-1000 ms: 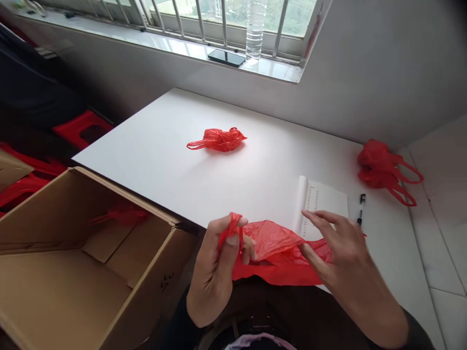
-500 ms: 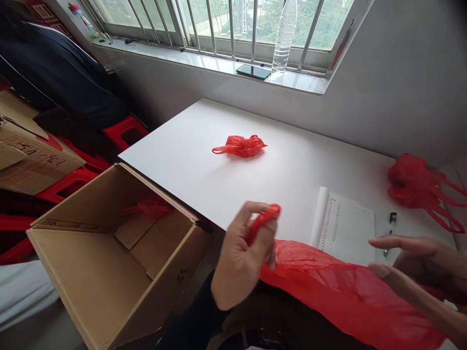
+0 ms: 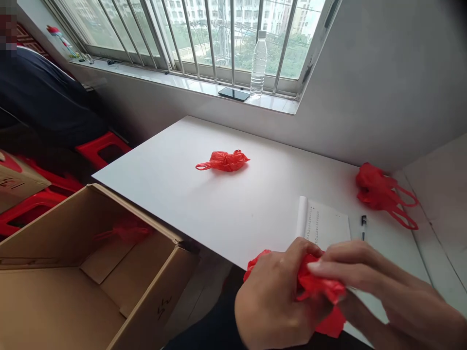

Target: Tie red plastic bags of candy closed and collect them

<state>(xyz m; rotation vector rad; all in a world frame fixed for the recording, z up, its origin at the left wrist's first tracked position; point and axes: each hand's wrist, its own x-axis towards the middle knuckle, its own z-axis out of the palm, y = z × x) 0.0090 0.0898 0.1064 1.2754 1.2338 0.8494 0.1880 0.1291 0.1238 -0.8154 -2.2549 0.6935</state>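
A red plastic bag (image 3: 315, 279), crumpled into a bunch, is held between my two hands over the table's front edge. My left hand (image 3: 273, 301) is wrapped round it, with folds of the bag showing on both sides of the fist. From the right, my right hand (image 3: 386, 287) pinches the bag between its fingers and thumb; the thumb is partly hidden. Just beyond the hands lie an open notebook (image 3: 328, 221) with written columns and a black-capped pen (image 3: 364, 226). A knotted red bag (image 3: 224, 161) rests mid-table.
Against the table's left edge stands an open cardboard box (image 3: 146, 296) with a red bag (image 3: 126, 233) inside. Another red bag (image 3: 375, 187) lies at the table's right end. The sill holds a phone (image 3: 234, 94) and a water bottle (image 3: 259, 65). A person (image 3: 44, 92) is at left.
The bag, spread out to the right before, is now bunched up. My right hand has moved left onto it, and my left hand has come lower and right. The view has shifted.
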